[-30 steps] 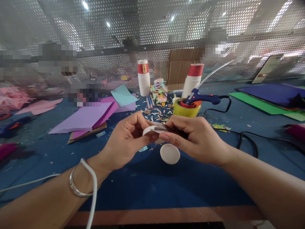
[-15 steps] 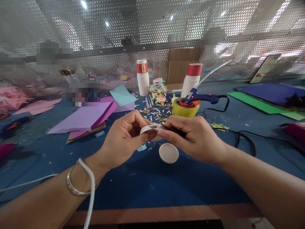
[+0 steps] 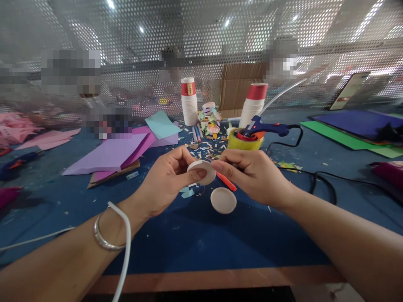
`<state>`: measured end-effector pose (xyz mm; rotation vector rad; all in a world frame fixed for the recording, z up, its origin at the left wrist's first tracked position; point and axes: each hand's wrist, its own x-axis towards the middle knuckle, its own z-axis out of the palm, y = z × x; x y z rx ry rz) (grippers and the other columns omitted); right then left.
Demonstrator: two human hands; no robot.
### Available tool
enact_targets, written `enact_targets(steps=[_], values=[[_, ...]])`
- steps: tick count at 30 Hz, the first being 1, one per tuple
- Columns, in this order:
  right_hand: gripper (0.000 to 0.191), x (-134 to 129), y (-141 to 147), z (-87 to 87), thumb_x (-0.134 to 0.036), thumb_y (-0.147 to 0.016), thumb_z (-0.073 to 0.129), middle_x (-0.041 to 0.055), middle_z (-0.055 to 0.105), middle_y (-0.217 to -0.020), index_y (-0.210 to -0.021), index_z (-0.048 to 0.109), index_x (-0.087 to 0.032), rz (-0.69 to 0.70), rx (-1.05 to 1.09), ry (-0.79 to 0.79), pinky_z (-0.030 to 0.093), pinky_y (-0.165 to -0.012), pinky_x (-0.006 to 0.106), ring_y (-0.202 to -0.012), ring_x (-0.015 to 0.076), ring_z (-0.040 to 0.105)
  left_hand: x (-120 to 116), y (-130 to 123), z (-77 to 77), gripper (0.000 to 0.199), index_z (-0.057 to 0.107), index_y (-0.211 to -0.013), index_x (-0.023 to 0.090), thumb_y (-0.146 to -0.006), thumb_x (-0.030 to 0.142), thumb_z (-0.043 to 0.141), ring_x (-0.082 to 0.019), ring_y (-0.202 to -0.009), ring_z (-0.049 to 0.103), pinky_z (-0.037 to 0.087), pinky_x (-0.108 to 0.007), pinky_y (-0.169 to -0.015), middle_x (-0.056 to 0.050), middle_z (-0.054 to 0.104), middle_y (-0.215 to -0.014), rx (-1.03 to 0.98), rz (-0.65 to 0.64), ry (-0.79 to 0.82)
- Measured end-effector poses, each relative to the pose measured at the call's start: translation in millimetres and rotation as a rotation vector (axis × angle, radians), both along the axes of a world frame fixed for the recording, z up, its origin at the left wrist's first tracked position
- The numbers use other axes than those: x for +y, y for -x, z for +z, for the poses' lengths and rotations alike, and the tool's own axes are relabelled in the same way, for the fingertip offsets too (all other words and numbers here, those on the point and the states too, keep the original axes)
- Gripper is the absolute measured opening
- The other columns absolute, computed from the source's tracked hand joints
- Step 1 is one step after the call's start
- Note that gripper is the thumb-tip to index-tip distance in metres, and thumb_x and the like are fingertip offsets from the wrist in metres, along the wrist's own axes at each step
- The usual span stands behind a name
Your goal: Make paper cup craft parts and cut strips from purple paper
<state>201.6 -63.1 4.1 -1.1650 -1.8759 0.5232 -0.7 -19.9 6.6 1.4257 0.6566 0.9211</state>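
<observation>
Between thumb and fingers, my left hand (image 3: 171,180) pinches a small white round paper piece (image 3: 207,175) with a low rim. My right hand (image 3: 252,176) is closed at the right edge of that piece, around a thin blade-like tool mostly hidden by the fingers. An orange-red strip (image 3: 226,182), perhaps a handle, shows under my right fingers. Just below the hands, a second white round paper piece (image 3: 223,200) lies on the blue table (image 3: 201,239).
Behind the hands stand two stacks of paper cups (image 3: 189,105) (image 3: 254,105), paper scraps, and a blue glue gun (image 3: 267,128) on a yellow tape roll (image 3: 244,144). Purple paper (image 3: 107,153) lies left, green paper (image 3: 333,136) right. A black cord (image 3: 321,174) crosses the right side.
The held piece has tilted so that its round face shows. The blade is less visible now, and an orange-red strip has come into view below my right hand.
</observation>
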Motion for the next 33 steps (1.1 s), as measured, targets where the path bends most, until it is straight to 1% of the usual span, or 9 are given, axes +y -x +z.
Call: enact_targets(steps=[5,8,12,16,18,22,27,30,33], values=[[0.047,1.2,-3.0,-0.4,-0.058,-0.095,0.056,-0.0052,0.040,-0.057,-0.069,0.054,-0.019,-0.088,0.016,0.028,0.025,-0.047,0.026,-0.052,0.0086,0.032,-1.5,-1.4,4.9,0.032,0.055,-0.072,0.016,-0.075,0.021,0.087,-0.006,-0.062,0.059,0.045,-0.016,-0.058,0.005,0.067,-0.066,-0.033,0.030,0.061],[0.046,1.1,-4.7,0.2,-0.057,-0.095,0.056,-0.0047,0.043,-0.058,-0.070,0.053,-0.019,-0.089,-0.026,0.014,0.027,-0.047,0.026,-0.053,0.0087,0.034,-2.2,-0.8,6.2,0.032,0.055,-0.072,0.017,-0.075,0.021,0.086,-0.007,-0.062,0.059,0.045,-0.018,-0.059,0.004,0.067,-0.067,-0.023,0.058,0.072],[0.043,0.3,-4.9,1.5,-0.052,-0.095,0.058,-0.0047,0.044,-0.058,-0.069,0.053,-0.019,-0.077,-0.090,-0.036,0.028,-0.048,0.025,-0.053,0.0080,0.034,-2.9,-0.5,6.1,0.031,0.058,-0.075,0.017,-0.073,0.024,0.087,-0.009,-0.067,0.061,0.048,-0.020,-0.064,0.002,0.068,-0.073,-0.010,0.087,0.080],[0.043,-0.9,-4.1,2.0,-0.052,-0.096,0.058,-0.0049,0.044,-0.057,-0.069,0.054,-0.018,-0.062,-0.104,-0.041,0.028,-0.047,0.024,-0.052,0.0076,0.033,-4.3,-1.3,7.1,0.032,0.057,-0.075,0.017,-0.071,0.025,0.088,-0.009,-0.065,0.059,0.045,-0.019,-0.059,0.003,0.067,-0.073,-0.028,0.124,0.125],[0.043,-1.3,-4.1,2.2,-0.052,-0.096,0.058,-0.0049,0.045,-0.057,-0.069,0.054,-0.018,-0.068,-0.106,-0.042,0.028,-0.047,0.024,-0.052,0.0076,0.034,-5.4,-1.7,7.9,0.032,0.057,-0.074,0.018,-0.071,0.025,0.087,-0.009,-0.064,0.058,0.044,-0.020,-0.058,0.003,0.066,-0.072,-0.032,0.146,0.119],[0.042,-1.2,-4.9,2.5,-0.050,-0.096,0.059,-0.0053,0.043,-0.057,-0.069,0.054,-0.018,-0.077,-0.109,-0.048,0.028,-0.047,0.024,-0.052,0.0077,0.034,-6.8,-1.2,7.3,0.029,0.057,-0.074,0.018,-0.074,0.024,0.085,-0.009,-0.065,0.057,0.044,-0.022,-0.061,0.004,0.063,-0.070,0.002,0.200,0.027],[0.040,-0.9,-5.6,1.1,-0.049,-0.096,0.059,-0.0048,0.046,-0.059,-0.069,0.056,-0.018,-0.082,-0.129,-0.032,0.029,-0.048,0.025,-0.053,0.0080,0.035,-5.9,3.6,2.3,0.024,0.058,-0.078,0.019,-0.082,0.027,0.079,-0.010,-0.068,0.054,0.041,-0.024,-0.062,0.004,0.061,-0.074,0.073,0.232,-0.193],[0.040,-2.2,-6.0,0.0,-0.048,-0.096,0.059,-0.0048,0.046,-0.059,-0.069,0.055,-0.019,-0.076,-0.141,-0.013,0.029,-0.049,0.025,-0.053,0.0081,0.035,-6.4,6.3,1.3,0.022,0.057,-0.080,0.020,-0.083,0.027,0.078,-0.011,-0.070,0.055,0.041,-0.026,-0.062,0.003,0.062,-0.080,0.114,0.239,-0.304],[0.041,-3.0,-5.8,0.2,-0.049,-0.096,0.059,-0.0051,0.044,-0.058,-0.069,0.054,-0.019,-0.077,-0.140,-0.017,0.029,-0.048,0.025,-0.053,0.0084,0.035,-8.2,7.2,3.2,0.020,0.057,-0.082,0.021,-0.084,0.025,0.076,-0.011,-0.068,0.053,0.041,-0.026,-0.060,0.003,0.061,-0.078,0.160,0.260,-0.368]])
